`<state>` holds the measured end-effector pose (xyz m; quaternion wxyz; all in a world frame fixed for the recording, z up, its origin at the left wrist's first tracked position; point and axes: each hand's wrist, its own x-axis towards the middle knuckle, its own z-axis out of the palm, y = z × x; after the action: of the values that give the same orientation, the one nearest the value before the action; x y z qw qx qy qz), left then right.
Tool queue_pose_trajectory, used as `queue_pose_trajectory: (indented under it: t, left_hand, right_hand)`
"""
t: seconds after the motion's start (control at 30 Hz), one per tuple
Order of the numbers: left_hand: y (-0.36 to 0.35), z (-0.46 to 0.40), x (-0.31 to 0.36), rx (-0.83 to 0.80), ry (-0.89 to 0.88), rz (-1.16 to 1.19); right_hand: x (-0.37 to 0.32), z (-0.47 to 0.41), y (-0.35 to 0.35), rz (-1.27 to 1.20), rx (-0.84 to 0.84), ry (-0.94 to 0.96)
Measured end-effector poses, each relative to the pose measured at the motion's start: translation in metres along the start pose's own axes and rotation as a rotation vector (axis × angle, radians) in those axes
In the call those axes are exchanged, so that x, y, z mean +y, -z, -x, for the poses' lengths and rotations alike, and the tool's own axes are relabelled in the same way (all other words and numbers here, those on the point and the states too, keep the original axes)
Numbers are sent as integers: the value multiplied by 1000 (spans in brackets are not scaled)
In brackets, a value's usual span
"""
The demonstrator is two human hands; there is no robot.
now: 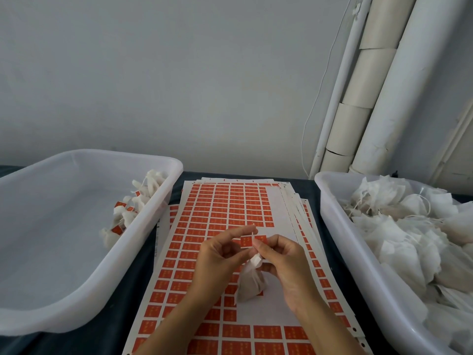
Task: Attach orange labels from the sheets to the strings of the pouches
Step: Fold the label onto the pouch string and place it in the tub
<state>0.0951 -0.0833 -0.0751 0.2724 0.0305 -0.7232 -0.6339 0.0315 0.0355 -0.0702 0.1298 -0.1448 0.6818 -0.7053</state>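
While the small white pouch hangs above the label sheets, both the left hand and right hand pinch an orange label, which looks light and flimsy, best held by its edges.

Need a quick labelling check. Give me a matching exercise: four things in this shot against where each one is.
Things:
1. left tub
2. right tub
3. label sheets
4. pouch

Places:
A. hanging between both hands
B. spread on the table between the tubs
C. piled with unlabelled pouches
D. a few labelled pouches in its far right corner

Pairs: 1-D, 2-C, 3-B, 4-A
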Motion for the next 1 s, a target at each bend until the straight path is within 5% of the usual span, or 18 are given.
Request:
queue_pose_trajectory:
  t: [0.73, 1.0]
  left_hand:
    - [-1, 1, 2, 32, -26, 144]
    - [-1, 0, -1, 50, -11, 138]
  right_hand:
    - [1, 1, -1, 25, 15, 34]
    - [-3, 0, -2, 235, 29, 86]
